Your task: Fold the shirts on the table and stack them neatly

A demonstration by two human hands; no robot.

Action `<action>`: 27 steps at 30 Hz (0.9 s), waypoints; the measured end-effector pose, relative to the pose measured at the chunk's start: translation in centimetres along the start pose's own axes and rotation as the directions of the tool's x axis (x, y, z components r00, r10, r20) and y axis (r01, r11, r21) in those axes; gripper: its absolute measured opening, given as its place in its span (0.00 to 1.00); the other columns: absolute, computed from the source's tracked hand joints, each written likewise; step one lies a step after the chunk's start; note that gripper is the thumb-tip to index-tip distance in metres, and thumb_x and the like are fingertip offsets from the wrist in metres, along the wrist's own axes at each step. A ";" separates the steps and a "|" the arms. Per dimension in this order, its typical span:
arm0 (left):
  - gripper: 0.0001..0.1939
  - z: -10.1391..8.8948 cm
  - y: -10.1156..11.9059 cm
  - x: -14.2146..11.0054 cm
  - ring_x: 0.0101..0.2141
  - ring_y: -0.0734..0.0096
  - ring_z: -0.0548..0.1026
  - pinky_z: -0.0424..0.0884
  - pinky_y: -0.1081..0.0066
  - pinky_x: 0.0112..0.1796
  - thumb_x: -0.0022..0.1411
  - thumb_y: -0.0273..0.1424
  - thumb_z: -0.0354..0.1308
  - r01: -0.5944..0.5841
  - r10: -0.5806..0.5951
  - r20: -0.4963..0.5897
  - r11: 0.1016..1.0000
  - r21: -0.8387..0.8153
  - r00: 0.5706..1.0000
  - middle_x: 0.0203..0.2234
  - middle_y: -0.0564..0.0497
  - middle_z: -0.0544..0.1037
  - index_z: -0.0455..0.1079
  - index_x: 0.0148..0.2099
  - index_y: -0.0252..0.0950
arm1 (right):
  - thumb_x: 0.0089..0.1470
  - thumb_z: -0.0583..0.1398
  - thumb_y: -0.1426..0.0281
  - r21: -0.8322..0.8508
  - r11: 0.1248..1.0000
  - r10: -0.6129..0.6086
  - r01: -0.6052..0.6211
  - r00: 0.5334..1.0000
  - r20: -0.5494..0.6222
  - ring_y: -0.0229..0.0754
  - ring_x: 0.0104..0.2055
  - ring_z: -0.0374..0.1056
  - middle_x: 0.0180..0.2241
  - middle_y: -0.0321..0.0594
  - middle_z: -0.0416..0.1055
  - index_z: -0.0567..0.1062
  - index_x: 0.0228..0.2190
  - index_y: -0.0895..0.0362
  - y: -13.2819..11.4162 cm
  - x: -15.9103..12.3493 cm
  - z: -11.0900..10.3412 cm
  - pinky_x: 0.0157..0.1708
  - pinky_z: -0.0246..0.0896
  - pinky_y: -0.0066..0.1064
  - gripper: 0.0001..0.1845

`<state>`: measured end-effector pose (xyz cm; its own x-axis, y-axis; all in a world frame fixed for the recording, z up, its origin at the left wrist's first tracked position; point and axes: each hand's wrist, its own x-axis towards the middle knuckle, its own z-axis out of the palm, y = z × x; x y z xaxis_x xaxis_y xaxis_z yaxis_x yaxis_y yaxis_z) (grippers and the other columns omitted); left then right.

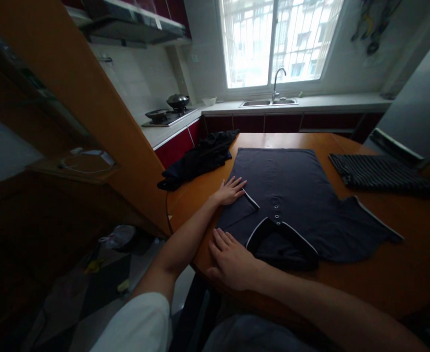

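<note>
A dark grey-blue polo shirt [291,181] lies spread on the wooden table [350,288], its black collar [299,247] toward me and its hem at the far side. The left sleeve with white trim is folded inward over the body, while the right sleeve [369,222] sticks out sideways. My left hand [231,190] rests flat on the shirt's left edge, fingertips at the folded sleeve's trim. Nearer to me, my right hand [233,259] lies at the shoulder edge left of the collar, fingers extended. Neither hand grasps anything visible.
Crumpled dark clothing [204,156] lies at the table's far left edge. On the far right sits a folded striped garment [379,171]. Beyond the table are a counter with a sink [259,103] and a stove holding a wok [178,101]. A wooden frame [101,132] rises at left.
</note>
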<state>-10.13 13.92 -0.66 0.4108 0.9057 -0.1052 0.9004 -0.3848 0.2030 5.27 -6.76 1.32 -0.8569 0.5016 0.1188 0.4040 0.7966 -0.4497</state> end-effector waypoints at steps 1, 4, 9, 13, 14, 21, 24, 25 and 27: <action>0.32 0.0 -0.2 0.1 0.72 0.50 0.38 0.35 0.34 0.64 0.75 0.50 0.36 0.000 0.000 -0.008 1.000 -0.005 1.000 0.74 0.49 0.44 0.43 0.75 0.49 | 0.66 0.54 0.56 0.036 0.999 -0.031 0.030 1.000 0.006 0.59 0.71 0.49 0.68 0.64 0.55 0.70 0.59 0.69 0.0 -0.1 -0.6 0.68 0.48 0.47 0.32; 0.31 -0.3 -0.9 0.3 0.72 0.54 0.42 0.34 0.35 0.65 0.75 0.47 0.36 0.010 -0.014 -0.108 0.999 -0.036 0.994 0.73 0.49 0.47 0.41 0.76 0.48 | 0.69 0.50 0.64 0.123 0.992 -0.020 0.029 0.997 -0.073 0.49 0.65 0.62 0.61 0.54 0.69 0.79 0.48 0.62 0.6 0.1 -2.6 0.65 0.54 0.38 0.22; 0.29 -0.9 -1.3 0.6 0.71 0.62 0.47 0.38 0.43 0.67 0.77 0.40 0.33 0.054 -0.068 -0.266 0.997 -0.060 0.962 0.72 0.48 0.52 0.44 0.75 0.44 | 0.68 0.51 0.65 -0.022 0.955 0.269 -0.297 0.892 -0.363 0.52 0.71 0.50 0.68 0.59 0.57 0.65 0.63 0.68 4.4 0.9 -4.1 0.69 0.44 0.45 0.28; 0.30 -0.6 -2.2 0.5 0.72 0.49 0.43 0.40 0.34 0.64 0.74 0.47 0.39 0.182 -0.181 -0.106 0.983 -0.001 0.978 0.73 0.49 0.48 0.48 0.74 0.50 | 0.67 0.53 0.57 -0.140 0.879 0.408 -0.456 0.870 -0.278 0.58 0.73 0.44 0.69 0.66 0.49 0.60 0.65 0.74 7.4 1.1 -3.0 0.69 0.41 0.49 0.38; 0.30 -0.5 -2.7 0.5 0.72 0.47 0.43 0.40 0.32 0.63 0.74 0.48 0.41 0.220 -0.219 -0.094 0.976 0.003 0.971 0.73 0.48 0.47 0.49 0.74 0.51 | 0.67 0.53 0.56 -0.159 0.870 0.423 -0.467 0.872 -0.247 0.59 0.73 0.44 0.69 0.67 0.50 0.60 0.65 0.74 7.8 1.1 -2.6 0.68 0.42 0.49 0.38; 0.28 -1.0 -6.2 0.4 0.68 0.51 0.58 0.53 0.44 0.65 0.73 0.35 0.41 0.355 -0.415 -0.382 0.909 -0.220 0.826 0.68 0.38 0.62 0.57 0.72 0.35 | 0.65 0.56 0.55 -0.210 0.856 0.422 -0.471 0.874 -0.239 0.63 0.71 0.49 0.66 0.73 0.53 0.63 0.62 0.79 7.5 1.2 -2.3 0.68 0.42 0.48 0.41; 0.28 -1.1 -5.4 0.7 0.66 0.62 0.62 0.56 0.58 0.66 0.73 0.31 0.39 0.259 -0.331 -0.413 0.940 -0.222 0.849 0.66 0.40 0.65 0.59 0.71 0.33 | 0.65 0.56 0.56 -0.222 0.850 0.427 -0.478 0.871 -0.243 0.63 0.71 0.49 0.66 0.72 0.54 0.64 0.62 0.80 7.4 1.2 -2.4 0.68 0.43 0.48 0.39; 0.27 -1.0 -4.9 0.8 0.67 0.63 0.61 0.55 0.58 0.66 0.73 0.32 0.39 0.211 -0.277 -0.387 0.956 -0.205 0.879 0.67 0.43 0.64 0.59 0.71 0.35 | 0.65 0.56 0.57 -0.222 0.849 0.426 -0.480 0.869 -0.250 0.63 0.70 0.50 0.66 0.72 0.55 0.64 0.61 0.79 7.4 1.3 -2.4 0.67 0.44 0.48 0.38; 0.27 -0.7 -4.0 0.8 0.69 0.60 0.56 0.51 0.50 0.66 0.74 0.35 0.40 0.146 -0.182 -0.278 0.979 -0.146 0.943 0.69 0.46 0.60 0.57 0.71 0.41 | 0.66 0.56 0.58 -0.213 0.850 0.422 -0.482 0.865 -0.273 0.62 0.70 0.51 0.65 0.72 0.57 0.66 0.60 0.79 7.4 1.3 -2.3 0.67 0.45 0.48 0.36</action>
<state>-13.48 16.28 -0.83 0.1841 0.9737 0.1341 0.9201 -0.2187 0.3250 7.91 0.58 0.16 -0.4829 0.8619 0.1545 0.8246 0.5070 -0.2509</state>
